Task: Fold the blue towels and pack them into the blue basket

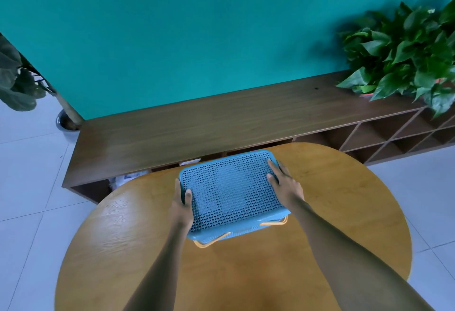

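The blue basket (231, 192) is gripped at both ends above the desk (344, 187), left hand (181, 208) and right hand (285, 183) fingers curled around its rim.

Perforated plastic basket (231, 187), glossy wooden table (128, 224)

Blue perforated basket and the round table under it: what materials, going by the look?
Blue perforated basket: likely moulded plastic, matte, judging by the uniform lattice of small holes and rounded corners; its thin orange handles could be plastic or coated wire. Round yellowish table: wood or wood veneer with a smooth, slightly glossy finish, showing grain lines and soft reflections.
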